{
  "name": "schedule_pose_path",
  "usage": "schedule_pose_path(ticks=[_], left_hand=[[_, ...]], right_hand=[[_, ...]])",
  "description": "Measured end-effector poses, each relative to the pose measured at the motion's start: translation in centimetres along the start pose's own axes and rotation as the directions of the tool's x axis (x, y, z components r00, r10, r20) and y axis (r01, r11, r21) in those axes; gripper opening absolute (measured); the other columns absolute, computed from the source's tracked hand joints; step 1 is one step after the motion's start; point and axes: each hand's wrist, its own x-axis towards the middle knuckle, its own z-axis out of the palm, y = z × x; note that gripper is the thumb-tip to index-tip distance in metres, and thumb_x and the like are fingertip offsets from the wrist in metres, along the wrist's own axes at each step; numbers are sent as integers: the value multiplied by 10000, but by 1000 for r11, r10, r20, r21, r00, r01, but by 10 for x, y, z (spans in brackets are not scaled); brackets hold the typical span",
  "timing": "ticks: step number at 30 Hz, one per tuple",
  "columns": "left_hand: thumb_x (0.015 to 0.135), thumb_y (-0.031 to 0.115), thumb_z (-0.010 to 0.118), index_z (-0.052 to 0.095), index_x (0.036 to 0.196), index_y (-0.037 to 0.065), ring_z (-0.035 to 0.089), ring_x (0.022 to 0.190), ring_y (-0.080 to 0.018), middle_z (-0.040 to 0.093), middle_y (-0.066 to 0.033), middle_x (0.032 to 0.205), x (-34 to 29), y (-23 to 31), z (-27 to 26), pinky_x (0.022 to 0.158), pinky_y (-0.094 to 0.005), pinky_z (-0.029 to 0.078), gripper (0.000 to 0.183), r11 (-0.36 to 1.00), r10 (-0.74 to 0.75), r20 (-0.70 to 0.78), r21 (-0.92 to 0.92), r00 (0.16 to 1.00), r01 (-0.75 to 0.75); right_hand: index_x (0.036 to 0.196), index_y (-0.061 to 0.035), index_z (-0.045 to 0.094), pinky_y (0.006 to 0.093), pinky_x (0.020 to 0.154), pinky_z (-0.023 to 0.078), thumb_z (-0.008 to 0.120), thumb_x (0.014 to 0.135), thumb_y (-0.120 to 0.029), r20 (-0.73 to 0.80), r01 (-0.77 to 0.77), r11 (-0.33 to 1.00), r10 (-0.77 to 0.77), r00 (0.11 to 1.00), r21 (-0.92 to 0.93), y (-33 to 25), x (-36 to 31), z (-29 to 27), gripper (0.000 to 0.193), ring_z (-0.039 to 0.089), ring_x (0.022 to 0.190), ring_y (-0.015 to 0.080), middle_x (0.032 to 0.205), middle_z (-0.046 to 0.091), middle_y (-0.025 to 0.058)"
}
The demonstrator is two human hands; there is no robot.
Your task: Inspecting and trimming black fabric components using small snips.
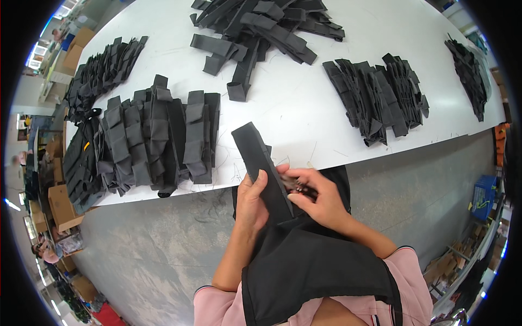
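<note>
My left hand (252, 201) grips a long, flat black fabric strip (262, 168), thumb on its face. The strip slants from the table's front edge down toward my apron. At its right edge, my right hand (321, 196) is closed around small dark thread snips (300, 188), whose outline is partly smeared by motion. Their tips lie behind or against the strip's edge, and I cannot tell whether they touch a thread. Loose thread ends (310, 164) show just above the right hand.
The white table (283, 122) bears a loose heap of black strips (266, 27) at the back. Stacked bundles lie at left (152, 136), right (380, 100) and far right (467, 79). Thread scraps dot its surface. A blue crate (483, 196) and cardboard boxes (64, 206) stand on the floor.
</note>
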Motion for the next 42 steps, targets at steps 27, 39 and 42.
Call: schedule_pose_path(ticks=[27, 39, 42], left_hand=[[941, 199, 513, 482, 1047, 4, 591, 599, -164, 630, -123, 829, -7, 7, 13, 556, -288, 505, 224, 975, -113, -42, 190, 993, 119], [939, 195, 514, 477, 1047, -7, 600, 599, -169, 637, -135, 827, -7, 9, 13, 565, -289, 505, 232, 966, -102, -27, 235, 994, 105], [938, 191, 516, 477, 1049, -9, 606, 610, -167, 638, -134, 834, -7, 9, 13, 572, -285, 510, 232, 956, -112, -35, 269, 993, 117]], right_hand=[[983, -80, 631, 320, 604, 471, 674, 709, -29, -41, 337, 603, -525, 850, -723, -7, 24, -20, 283, 603, 649, 242, 761, 616, 54], [948, -65, 636, 302, 548, 461, 672, 728, -21, -134, 327, 761, -473, 871, -561, -2, 23, -22, 227, 610, 647, 237, 763, 625, 68], [962, -68, 633, 299, 535, 457, 677, 717, -14, -116, 335, 776, -460, 880, -534, -1, 21, -24, 255, 605, 638, 228, 772, 615, 67]])
